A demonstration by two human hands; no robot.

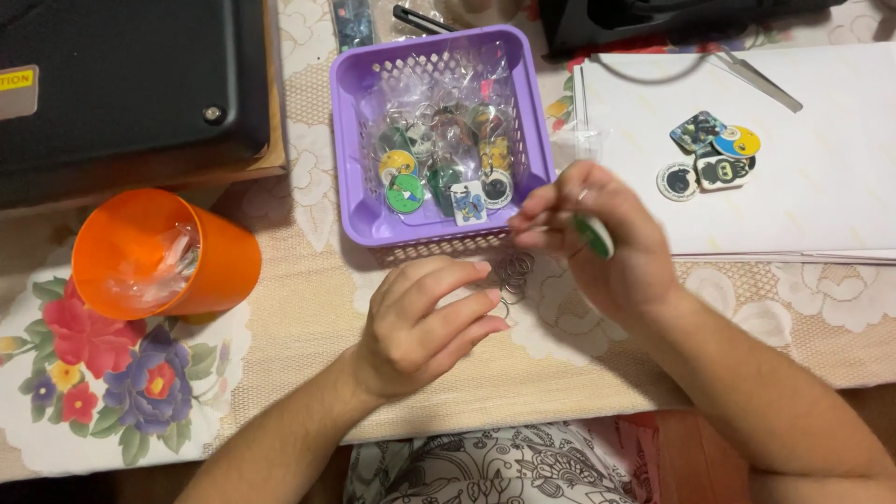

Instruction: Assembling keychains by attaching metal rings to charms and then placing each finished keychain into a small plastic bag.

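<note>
This looks like a home craft corner. The counter [299, 308] wears a lace cloth with flower-print mats, household stuff rather than shop fittings. Just beyond the right hand's [597, 233] grip sits a purple plastic basket [359, 140] of bagged picture charms; loose metal rings [513, 275] lie beneath it, and an orange cup [224, 266] of clear wrappers stands well off to its left.

An orange cup [168, 254], black case [131, 79] and tweezers [758, 79] lie around.
</note>
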